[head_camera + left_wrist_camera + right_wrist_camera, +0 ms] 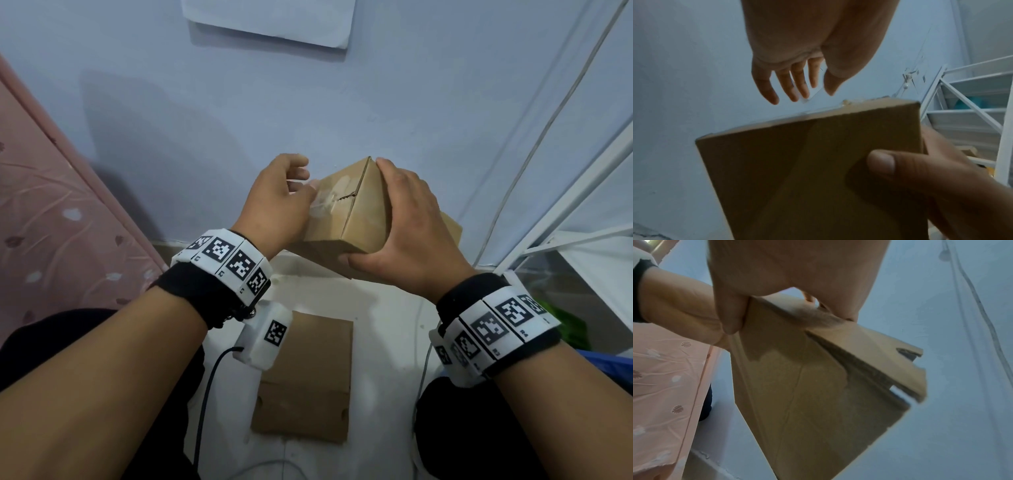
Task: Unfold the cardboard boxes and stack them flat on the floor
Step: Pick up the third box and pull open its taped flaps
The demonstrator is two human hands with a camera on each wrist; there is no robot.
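Holding the cardboard box in the air in front of a pale blue wall, the right hand clasps it from the right side: fingers lie over the upper face, and the thumb presses the near brown face, as the left wrist view confirms. The box is still assembled and tilted, one corner pointing up (a lower flap hangs partly loose in the right wrist view).

The left hand is at the box's left end, where clear tape covers the seam. Its fingers are loosely curled beside the taped face. In the left wrist view a strip of tape appears to run from the box edge to the fingertips, but whether the fingers actually pinch it cannot be told.

Below the hands, one flattened box lies on the white floor, well apart from the held one. A pink patterned bed cover stands at the left, a white metal frame at the right. Both wrists carry marker bands.
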